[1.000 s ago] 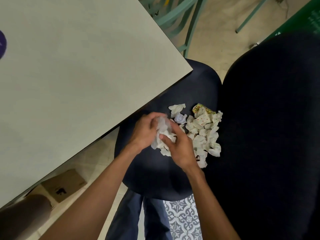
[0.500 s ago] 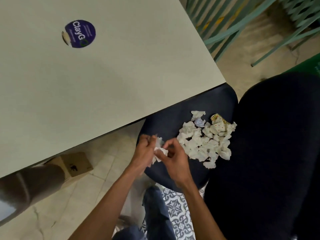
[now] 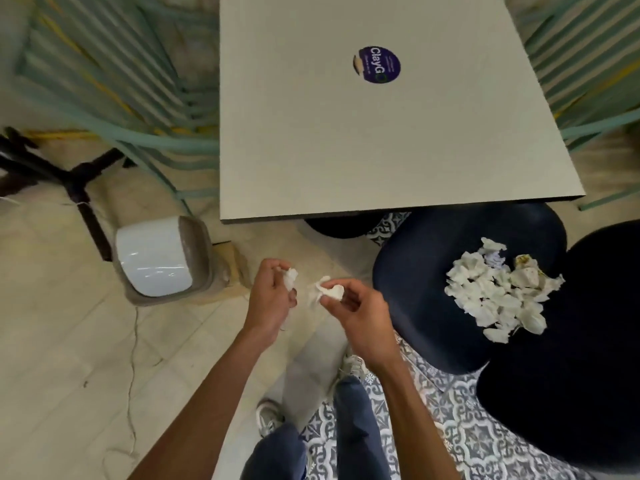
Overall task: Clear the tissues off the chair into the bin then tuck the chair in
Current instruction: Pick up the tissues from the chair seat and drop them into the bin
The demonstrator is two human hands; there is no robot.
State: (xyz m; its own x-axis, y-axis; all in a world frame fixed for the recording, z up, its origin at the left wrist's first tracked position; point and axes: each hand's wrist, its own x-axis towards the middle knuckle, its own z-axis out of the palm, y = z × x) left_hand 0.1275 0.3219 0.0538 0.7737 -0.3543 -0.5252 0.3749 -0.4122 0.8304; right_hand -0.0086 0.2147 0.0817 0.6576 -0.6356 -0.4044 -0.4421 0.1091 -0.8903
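Left grip (image 3: 272, 296) pinches a crumpled tissue (image 3: 290, 276), right grip (image 3: 360, 310) a second tissue (image 3: 325, 292); the tissue pile (image 3: 498, 292) on the chair (image 3: 415, 271) looks weightless, soft, scatter-prone, best bunched inward from its edges.

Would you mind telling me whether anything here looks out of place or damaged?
A heap of crumpled tissues litters the dark chair seat, where rubbish does not belong. The round sticker on the table has a torn left edge.

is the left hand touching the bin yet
Apart. The head view shows the left hand, holding a tissue, well to the right of the bin, with floor visible between them.
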